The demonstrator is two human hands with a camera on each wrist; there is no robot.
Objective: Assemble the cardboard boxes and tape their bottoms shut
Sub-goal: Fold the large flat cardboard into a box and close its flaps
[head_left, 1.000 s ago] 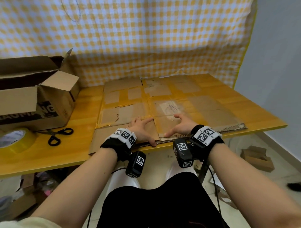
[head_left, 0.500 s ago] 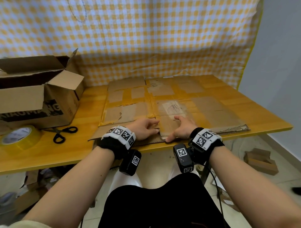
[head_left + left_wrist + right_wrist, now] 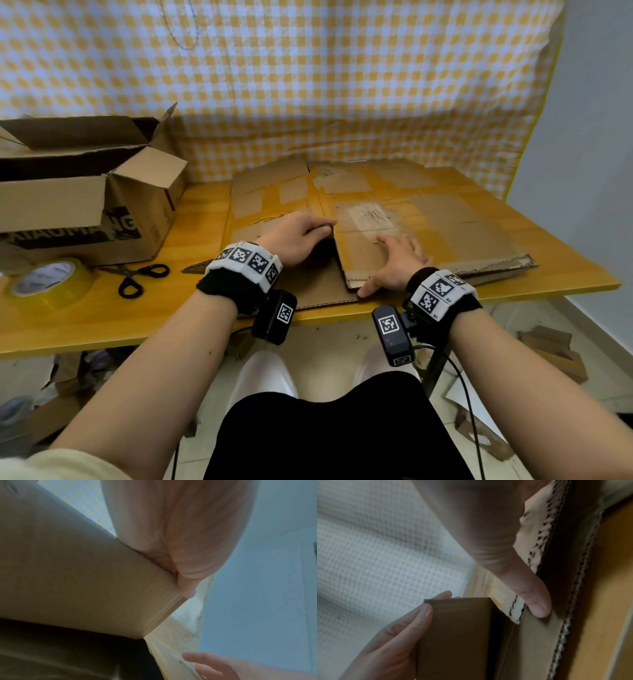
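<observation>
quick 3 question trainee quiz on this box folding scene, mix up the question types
1. True or false: the left hand grips a raised flap of the flattened cardboard box.
2. Which lies nearest the tape roll? A) scissors B) the right hand C) the checked cloth
3. Fill in: the right hand rests flat on the ____.

Key: 1 true; 2 A; 3 cardboard
</observation>
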